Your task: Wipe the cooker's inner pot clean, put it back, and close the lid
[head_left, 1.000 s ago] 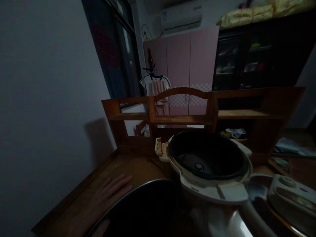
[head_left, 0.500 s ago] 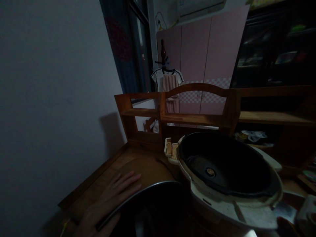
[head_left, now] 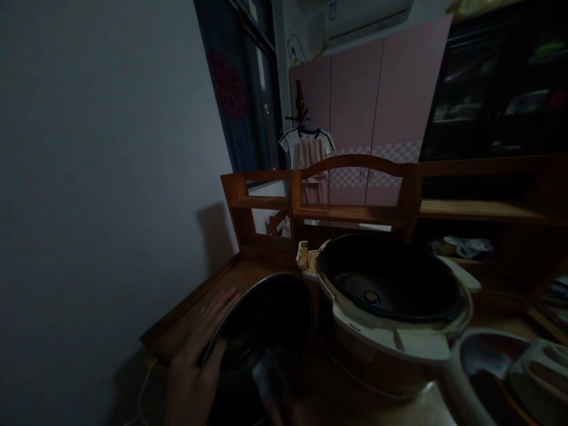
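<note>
The room is dim. My left hand (head_left: 195, 361) lies against the left side of a dark round inner pot (head_left: 266, 319), fingers stretched along its outer wall and thumb over the rim. The pot is tilted, its opening facing me. Low inside the pot is a pale blurred object (head_left: 270, 376). What may be my right hand (head_left: 273, 417) shows only as a dark smear at the bottom edge beneath it. To the right of the pot stands an open white rice cooker (head_left: 394, 337) with a dark empty cavity. Its lid (head_left: 515, 370) hangs open at the lower right.
Everything stands on a wooden desk (head_left: 195, 307) set against a plain wall on the left. A wooden shelf unit (head_left: 355, 207) runs along the desk's back edge. Behind are pink wardrobe doors (head_left: 377, 100), hanging clothes (head_left: 308, 157) and a dark cabinet (head_left: 501, 89).
The inner pot has come up and tilted toward the cooker. My left hand has left the desk top and now lies along the pot's side. The camera has turned slightly left.
</note>
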The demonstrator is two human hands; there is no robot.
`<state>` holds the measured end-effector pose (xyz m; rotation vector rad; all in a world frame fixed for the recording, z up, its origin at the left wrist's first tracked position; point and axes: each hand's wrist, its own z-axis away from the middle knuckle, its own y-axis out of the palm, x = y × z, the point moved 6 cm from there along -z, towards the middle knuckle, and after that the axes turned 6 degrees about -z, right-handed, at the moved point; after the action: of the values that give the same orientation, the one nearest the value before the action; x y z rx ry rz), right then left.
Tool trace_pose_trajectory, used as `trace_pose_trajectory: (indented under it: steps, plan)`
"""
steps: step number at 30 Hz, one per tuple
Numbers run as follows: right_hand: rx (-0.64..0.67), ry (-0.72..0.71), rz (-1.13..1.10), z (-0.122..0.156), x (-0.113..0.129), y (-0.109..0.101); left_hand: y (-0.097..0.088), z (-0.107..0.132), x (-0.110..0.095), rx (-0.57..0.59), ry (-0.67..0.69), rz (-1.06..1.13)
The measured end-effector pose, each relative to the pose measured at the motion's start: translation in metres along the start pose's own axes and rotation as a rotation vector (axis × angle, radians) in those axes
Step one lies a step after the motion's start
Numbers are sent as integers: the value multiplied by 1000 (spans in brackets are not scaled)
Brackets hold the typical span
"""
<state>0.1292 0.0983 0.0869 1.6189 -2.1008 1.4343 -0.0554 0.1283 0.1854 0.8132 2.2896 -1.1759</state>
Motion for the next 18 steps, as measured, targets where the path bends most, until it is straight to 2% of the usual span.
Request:
trace_pose_trajectory:
  steps: [4, 7, 12, 15, 18]
  plan:
    - [9, 70, -25, 2, -10, 12, 0, -7, -14, -45, 7, 18]
    - [52, 188, -162, 6, -14, 18, 0, -8, -22, -72, -6, 18]
    - [94, 309, -372, 16, -7, 13, 2, -2, -35, -126, 93, 12]
    - [83, 252, -233, 10, -2, 1, 2, -6, -33, -128, 123, 19]
    - [-20, 18, 186, -16, 15, -21, -1, -21, -20, -113, 83, 75]
